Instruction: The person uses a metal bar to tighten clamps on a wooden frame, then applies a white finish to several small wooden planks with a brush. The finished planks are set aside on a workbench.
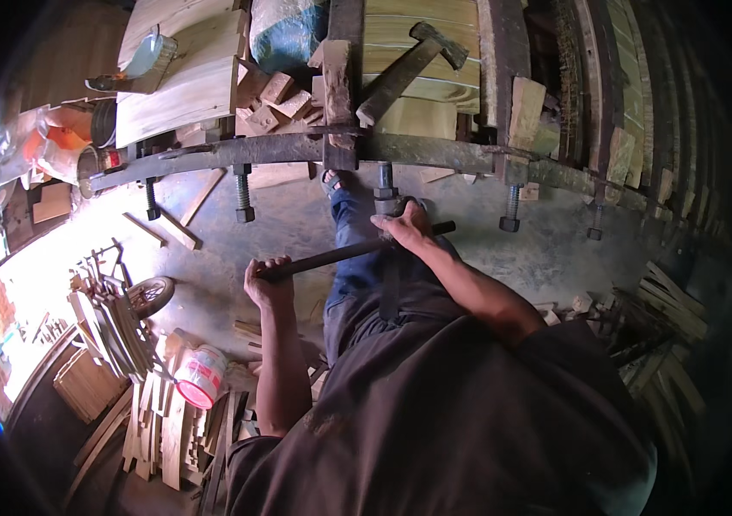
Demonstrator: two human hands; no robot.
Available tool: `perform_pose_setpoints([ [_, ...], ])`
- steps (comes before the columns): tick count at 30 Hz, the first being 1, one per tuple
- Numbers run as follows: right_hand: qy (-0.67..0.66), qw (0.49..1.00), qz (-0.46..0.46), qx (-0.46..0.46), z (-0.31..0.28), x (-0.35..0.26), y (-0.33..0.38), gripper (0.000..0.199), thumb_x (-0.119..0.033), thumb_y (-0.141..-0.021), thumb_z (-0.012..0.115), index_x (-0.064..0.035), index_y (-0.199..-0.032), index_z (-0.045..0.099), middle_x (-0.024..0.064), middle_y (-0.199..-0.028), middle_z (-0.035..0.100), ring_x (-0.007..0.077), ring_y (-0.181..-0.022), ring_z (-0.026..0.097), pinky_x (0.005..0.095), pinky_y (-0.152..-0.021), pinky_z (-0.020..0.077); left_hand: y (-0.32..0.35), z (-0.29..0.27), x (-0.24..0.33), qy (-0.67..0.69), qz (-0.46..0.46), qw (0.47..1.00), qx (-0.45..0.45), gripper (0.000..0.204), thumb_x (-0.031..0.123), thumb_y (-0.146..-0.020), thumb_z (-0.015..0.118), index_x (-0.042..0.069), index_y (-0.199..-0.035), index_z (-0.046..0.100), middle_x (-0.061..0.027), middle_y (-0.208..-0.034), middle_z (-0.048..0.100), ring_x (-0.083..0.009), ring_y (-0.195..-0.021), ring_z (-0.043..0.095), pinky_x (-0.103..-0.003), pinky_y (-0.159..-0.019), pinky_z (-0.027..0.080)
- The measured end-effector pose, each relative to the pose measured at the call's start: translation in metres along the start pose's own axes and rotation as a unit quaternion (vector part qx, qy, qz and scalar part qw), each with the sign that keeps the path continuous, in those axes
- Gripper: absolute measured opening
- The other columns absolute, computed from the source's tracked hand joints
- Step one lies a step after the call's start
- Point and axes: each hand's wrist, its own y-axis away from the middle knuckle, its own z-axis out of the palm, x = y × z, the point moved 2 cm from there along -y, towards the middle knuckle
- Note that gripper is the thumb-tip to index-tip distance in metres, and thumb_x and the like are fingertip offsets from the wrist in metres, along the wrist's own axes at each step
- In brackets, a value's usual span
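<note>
A long dark metal bar (331,256) slants in front of my body, its right end a little higher. My left hand (269,279) is closed around the bar's left end. Near the other end, my right hand (407,228) grips the bar close to a thick clamp bolt (385,183), thumb pointing left. Part of the bar under that hand is hidden, so how it joins the bolt cannot be seen. This bolt sticks out from a long steel beam (293,150) of a clamping frame, which presses against light wooden boards (422,52).
A hammer (409,73) lies on the boards. More clamp bolts (244,193) hang along the beam. Small wood blocks (284,99) sit behind it. At the left are a bicycle wheel (151,297), a white-and-red bucket (201,377) and wood strips (172,434). Scrap wood (667,297) lies right.
</note>
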Motion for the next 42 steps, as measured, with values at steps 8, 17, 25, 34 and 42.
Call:
perform_pose_setpoints([
  [8,0.023,0.995,0.036,0.085,0.004,-0.051,-0.003,0.065,-0.04,-0.066,0.083,0.0002,-0.111,0.061,0.026,-0.103,0.068,0.0422,-0.098,0.067,0.0471,-0.087,0.0526,-0.105,-0.035,-0.036,0.029,-0.155,0.954,0.254,0.016,0.024,-0.097,0.036,0.013,-0.086,0.04,-0.0154,-0.089,0.05,-0.035,-0.08,0.051,-0.067,-0.088,0.042],
  [17,0.113,0.976,0.137,0.124,0.013,-0.057,-0.008,0.068,-0.044,-0.063,0.086,0.0011,-0.107,0.058,0.0232,-0.104,0.067,0.0377,-0.098,0.066,0.0442,-0.087,0.0522,-0.153,-0.05,-0.067,0.018,-0.261,0.926,0.271,0.023,0.03,-0.103,0.034,0.012,-0.093,0.043,-0.0122,-0.089,0.05,-0.0328,-0.084,0.052,-0.071,-0.099,0.035],
  [25,-0.168,0.985,0.018,0.025,0.004,-0.046,-0.014,0.043,-0.026,-0.063,0.084,-0.0043,-0.096,0.066,0.0055,-0.084,0.069,0.0178,-0.078,0.063,0.0331,-0.077,0.0515,-0.041,0.057,0.0,0.028,-0.143,0.989,0.027,0.031,0.021,-0.094,0.053,0.011,-0.066,0.043,-0.0039,-0.06,0.039,-0.0234,-0.061,0.043,-0.053,-0.095,0.042],
  [34,-0.158,0.987,0.002,-0.001,-0.004,-0.03,-0.018,0.045,-0.027,-0.066,0.082,-0.004,-0.1,0.064,0.0058,-0.093,0.067,0.0197,-0.085,0.06,0.0336,-0.083,0.0479,0.003,0.064,0.017,-0.033,-0.143,0.987,-0.057,0.028,0.031,-0.1,0.053,0.005,-0.09,0.06,-0.0162,-0.089,0.064,-0.0361,-0.1,0.059,-0.055,-0.107,0.034],
  [42,-0.009,0.995,0.035,0.089,0.005,-0.031,-0.016,0.065,-0.029,-0.067,0.083,-0.0008,-0.119,0.056,0.0197,-0.112,0.064,0.0308,-0.103,0.061,0.0421,-0.091,0.0477,-0.02,0.089,0.013,-0.02,-0.101,0.992,-0.071,0.039,0.037,-0.102,0.048,0.008,-0.081,0.061,-0.0109,-0.075,0.064,-0.0341,-0.085,0.063,-0.052,-0.1,0.041],
])
